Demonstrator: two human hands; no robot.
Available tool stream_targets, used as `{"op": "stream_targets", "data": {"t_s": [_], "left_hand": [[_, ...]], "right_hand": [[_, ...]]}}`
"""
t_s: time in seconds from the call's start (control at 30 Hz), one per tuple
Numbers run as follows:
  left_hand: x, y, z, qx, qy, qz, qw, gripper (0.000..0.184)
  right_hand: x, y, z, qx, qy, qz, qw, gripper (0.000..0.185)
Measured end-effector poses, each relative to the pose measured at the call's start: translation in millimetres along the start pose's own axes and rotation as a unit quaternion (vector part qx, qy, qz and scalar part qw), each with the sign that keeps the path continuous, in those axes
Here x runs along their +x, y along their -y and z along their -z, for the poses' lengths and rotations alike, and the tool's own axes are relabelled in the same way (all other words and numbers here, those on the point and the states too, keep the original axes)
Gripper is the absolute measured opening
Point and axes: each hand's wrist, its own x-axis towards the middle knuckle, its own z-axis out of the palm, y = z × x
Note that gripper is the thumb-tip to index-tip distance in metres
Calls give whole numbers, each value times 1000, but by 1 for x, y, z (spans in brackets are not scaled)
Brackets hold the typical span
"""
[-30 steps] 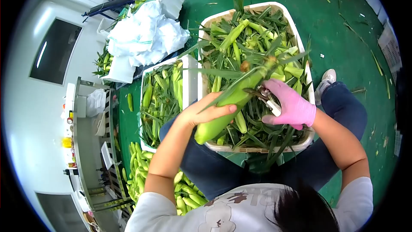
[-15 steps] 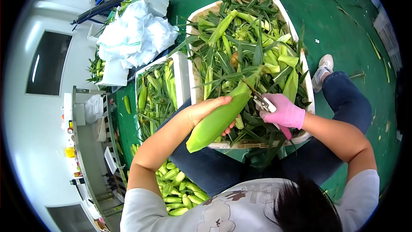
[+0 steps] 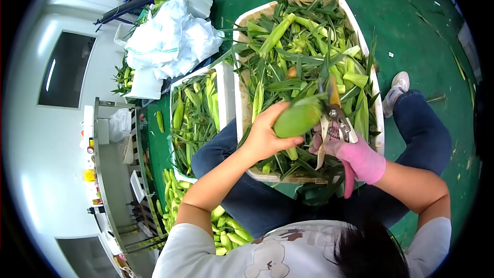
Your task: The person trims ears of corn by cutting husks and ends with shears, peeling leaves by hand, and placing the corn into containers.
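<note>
My bare left hand is wrapped round a green ear of corn, still in its husk and slightly blurred. In my pink-gloved right hand is a pair of pruning shears. Their blades point away from me, just right of the corn's stem end; whether they touch it I cannot tell. A pale strip hangs below the shears beside the glove. Both hands are over a large white tub heaped with cut leaves and husk pieces.
Left of the tub stands a white foam box of unpeeled corn. Trimmed ears are piled on the floor by my left leg. White plastic bags cover boxes farther back. A metal rack lines the left wall.
The corn has turned from lying lengthwise toward me to being held shorter and more end-on. The shears have come off the stem and now point away, their blades more visible.
</note>
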Motion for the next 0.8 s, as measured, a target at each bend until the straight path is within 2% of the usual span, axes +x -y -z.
{"op": "stream_targets", "data": {"t_s": [0.03, 0.1, 0.13, 0.17, 0.23, 0.3, 0.33, 0.37, 0.4, 0.43, 0.47, 0.5, 0.57, 0.6, 0.63, 0.67, 0.7, 0.73, 0.77, 0.8], "left_hand": [[-1, 2, 1, -24, -27, 18, 999, 70], [-3, 5, 11, -70, -82, 50, 993, 70], [-5, 8, 17, -88, -83, 48, 991, 69], [-6, 9, 21, -76, -66, 31, 994, 69], [-11, 8, 26, -57, -31, 3, 998, 70], [-14, -1, 25, -86, 57, 41, 994, 66], [-16, 0, 23, -113, 89, 62, 988, 65], [-21, 1, 23, -140, 115, 82, 980, 63], [-27, -3, 24, -266, 152, 203, 930, 72], [-34, 2, 26, -369, 186, 223, 883, 70], [-45, 0, 30, -387, 168, 231, 877, 73], [-59, -2, 36, -406, 146, 238, 870, 75], [-105, 4, 54, -615, 68, 243, 747, 77], [-140, 4, 70, -672, -31, 255, 695, 75], [-179, 7, 86, -724, -89, 179, 660, 72], [-218, 2, 102, -687, -189, 142, 687, 69], [-267, 8, 111, -681, -287, 102, 666, 67], [-333, 30, 116, -649, -422, 92, 626, 68], [-389, 39, 119, -649, -485, 60, 584, 64], [-453, 50, 119, -591, -576, 105, 555, 62]], "right_hand": [[-4, 16, -2, -39, -5, -49, 998, 48], [-3, 10, 5, -149, 69, -6, 986, 52], [-5, 13, 1, -179, 80, -40, 980, 54], [-5, 14, -4, -171, 87, -80, 978, 53], [-1, 10, -9, -210, 98, -89, 969, 50], [5, 3, -11, -260, 96, 8, 961, 47], [9, 3, -14, -275, 59, 47, 959, 42], [14, 3, -13, -256, 46, 13, 965, 38], [18, -1, -12, -230, 22, -20, 973, 36], [22, -4, -14, -208, -1, -53, 977, 35], [24, 1, -25, -173, -31, -68, 982, 30], [30, -1, -22, -183, -15, -49, 982, 29], [45, -20, -9, -72, -29, 8, 997, 31], [53, -21, 3, -15, -39, -41, 998, 32], [62, -21, 12, 42, -55, -88, 994, 33], [65, -22, 9, 52, -50, -91, 993, 33], [66, -23, 7, 63, -49, -91, 993, 33], [67, -28, 8, 58, -39, -102, 992, 32], [69, -33, 14, 46, -17, -121, 991, 34], [68, -38, 14, 32, -21, -123, 992, 35]]}}
